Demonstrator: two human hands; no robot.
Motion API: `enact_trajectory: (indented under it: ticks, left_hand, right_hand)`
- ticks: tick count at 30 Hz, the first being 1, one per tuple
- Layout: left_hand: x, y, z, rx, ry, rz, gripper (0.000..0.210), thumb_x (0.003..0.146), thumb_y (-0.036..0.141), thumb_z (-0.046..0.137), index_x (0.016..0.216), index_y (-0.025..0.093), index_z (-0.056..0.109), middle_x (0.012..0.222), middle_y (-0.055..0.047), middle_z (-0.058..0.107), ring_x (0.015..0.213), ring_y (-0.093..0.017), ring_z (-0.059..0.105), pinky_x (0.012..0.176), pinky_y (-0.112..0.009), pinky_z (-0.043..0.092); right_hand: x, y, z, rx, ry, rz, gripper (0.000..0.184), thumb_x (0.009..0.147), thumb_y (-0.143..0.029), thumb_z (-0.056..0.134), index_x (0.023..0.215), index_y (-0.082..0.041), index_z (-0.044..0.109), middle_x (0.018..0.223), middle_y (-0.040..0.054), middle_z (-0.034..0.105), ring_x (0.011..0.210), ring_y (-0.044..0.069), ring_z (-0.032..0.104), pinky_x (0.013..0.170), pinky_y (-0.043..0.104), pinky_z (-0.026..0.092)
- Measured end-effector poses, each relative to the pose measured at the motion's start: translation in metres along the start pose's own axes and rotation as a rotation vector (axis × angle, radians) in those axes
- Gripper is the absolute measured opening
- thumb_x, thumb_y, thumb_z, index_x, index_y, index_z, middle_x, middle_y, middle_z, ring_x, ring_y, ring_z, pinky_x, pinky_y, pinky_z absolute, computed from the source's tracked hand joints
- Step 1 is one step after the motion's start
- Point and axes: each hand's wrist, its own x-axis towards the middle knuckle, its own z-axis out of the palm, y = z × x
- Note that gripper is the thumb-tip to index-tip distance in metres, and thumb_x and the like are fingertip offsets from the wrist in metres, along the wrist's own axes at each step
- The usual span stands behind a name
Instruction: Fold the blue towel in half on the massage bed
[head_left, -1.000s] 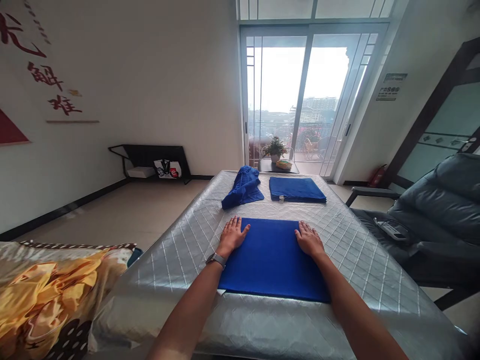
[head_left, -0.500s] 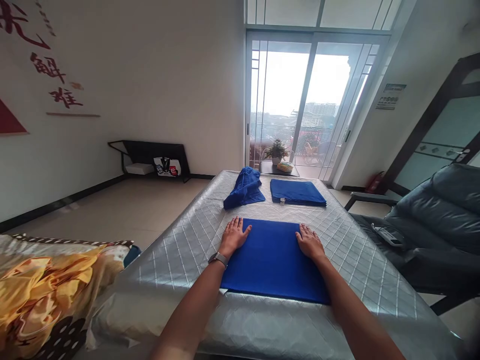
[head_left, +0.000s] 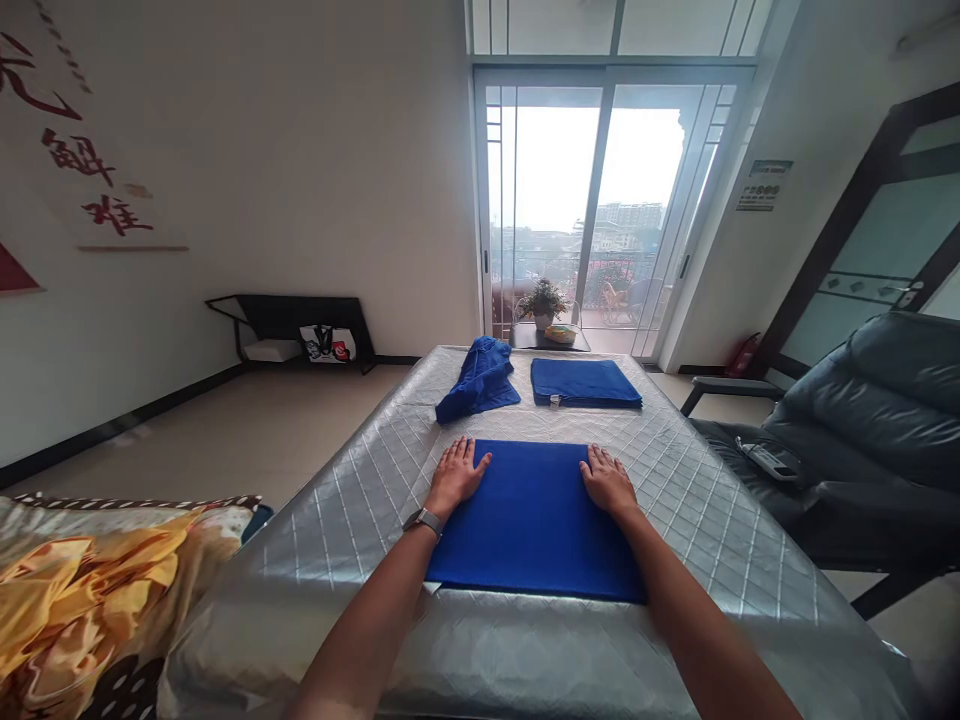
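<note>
A folded blue cloth (head_left: 534, 525) lies flat near the front edge of a silver quilted bed cover (head_left: 360, 520), a small white tag showing at its near left corner. My left hand (head_left: 456, 474) rests flat on its far left corner, fingers stretched out and a watch on the wrist. On the far right corner my right hand (head_left: 609, 480) lies open, palm down. Beyond them sit a crumpled blue cloth (head_left: 478, 380) at left and a stack of folded blue cloths (head_left: 585, 382) at right.
To the right stands a dark padded armchair (head_left: 885, 430) with a remote-like device (head_left: 769, 460) on its seat. Yellow fabric (head_left: 97, 600) is heaped at lower left. A potted plant (head_left: 543, 303) is on a small table past the far edge, before glass sliding doors (head_left: 555, 180).
The whole view has shifted slightly, so the scene sits a little further left. Both hands stay flat on the far corners of the folded cloth.
</note>
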Motion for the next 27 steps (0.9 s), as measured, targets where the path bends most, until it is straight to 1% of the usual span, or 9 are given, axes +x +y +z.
enact_trajectory:
  ticks: [10,13,15,17,18,21,24,26,27]
  left_hand:
    - [0.005,-0.002,-0.005,0.073,-0.104,0.012,0.082,0.100,0.064,0.015,0.158,0.006,0.025,0.166,-0.017,0.020,0.154,-0.027,0.020,0.124,-0.042,0.017]
    - [0.013,-0.001,-0.015,0.113,-0.173,-0.021,0.082,0.100,0.065,0.016,0.157,0.007,0.029,0.164,-0.018,0.027,0.151,-0.028,0.027,0.122,-0.042,0.024]
    - [0.020,0.008,-0.022,0.130,-0.187,-0.083,0.085,0.100,0.066,0.013,0.155,0.005,0.033,0.161,-0.022,0.033,0.149,-0.031,0.033,0.119,-0.045,0.028]
    - [0.026,0.029,-0.026,0.144,-0.137,-0.096,0.089,0.098,0.069,0.012,0.153,0.003,0.035,0.160,-0.025,0.034,0.148,-0.035,0.033,0.119,-0.049,0.028]
    - [0.028,0.044,-0.026,0.141,-0.104,-0.061,0.089,0.098,0.070,0.013,0.153,0.004,0.037,0.160,-0.025,0.033,0.149,-0.036,0.031,0.120,-0.049,0.026]
    - [0.025,0.110,-0.013,0.046,-0.054,0.167,0.083,0.100,0.068,0.014,0.151,0.010,0.042,0.159,-0.019,0.039,0.149,-0.032,0.032,0.122,-0.046,0.026]
    - [0.016,0.179,0.009,-0.089,-0.037,0.429,0.074,0.103,0.061,0.013,0.151,0.014,0.044,0.156,-0.015,0.045,0.147,-0.026,0.037,0.121,-0.042,0.028]
    - [0.011,0.210,0.023,-0.155,-0.011,0.536,0.066,0.105,0.055,0.014,0.153,0.017,0.041,0.157,-0.012,0.044,0.148,-0.023,0.036,0.121,-0.042,0.029]
    - [0.010,0.219,0.028,-0.177,-0.005,0.558,0.064,0.106,0.052,0.014,0.154,0.018,0.040,0.158,-0.012,0.043,0.148,-0.022,0.036,0.121,-0.043,0.030]
  right_hand:
    - [-0.003,-0.003,-0.002,0.059,0.001,0.002,0.066,0.103,-0.042,0.021,0.161,-0.010,0.020,0.168,0.0063,0.016,0.155,0.019,0.013,0.125,0.037,0.005]
    - [-0.003,-0.003,-0.001,0.077,0.001,0.003,0.066,0.104,-0.042,0.021,0.162,-0.011,0.020,0.168,0.0060,0.015,0.155,0.018,0.013,0.125,0.037,0.005]
    - [-0.003,-0.002,-0.001,0.092,0.010,0.002,0.066,0.104,-0.042,0.021,0.162,-0.011,0.021,0.169,0.0060,0.015,0.155,0.018,0.013,0.125,0.037,0.005]
    - [-0.003,-0.003,-0.001,0.108,0.021,-0.001,0.065,0.103,-0.042,0.021,0.161,-0.011,0.021,0.168,0.0059,0.017,0.155,0.018,0.014,0.125,0.037,0.005]
    - [-0.003,-0.003,-0.001,0.115,0.026,-0.004,0.066,0.103,-0.042,0.021,0.161,-0.011,0.022,0.168,0.0061,0.018,0.155,0.019,0.014,0.125,0.037,0.005]
    - [-0.004,-0.002,-0.001,0.117,0.035,-0.009,0.066,0.103,-0.042,0.021,0.161,-0.010,0.023,0.168,0.0070,0.020,0.155,0.020,0.016,0.125,0.038,0.007]
    - [-0.006,0.001,0.000,0.065,0.021,-0.039,0.064,0.103,-0.037,0.025,0.161,-0.012,0.022,0.168,0.0067,0.018,0.155,0.020,0.015,0.125,0.039,0.008]
    - [-0.007,0.005,0.001,0.006,-0.003,-0.084,0.065,0.101,-0.032,0.031,0.162,-0.012,0.020,0.169,0.0067,0.015,0.155,0.019,0.012,0.125,0.036,0.006]
    - [-0.007,0.006,0.002,-0.017,-0.013,-0.102,0.066,0.100,-0.030,0.033,0.162,-0.011,0.019,0.169,0.0070,0.014,0.155,0.019,0.010,0.125,0.035,0.006]
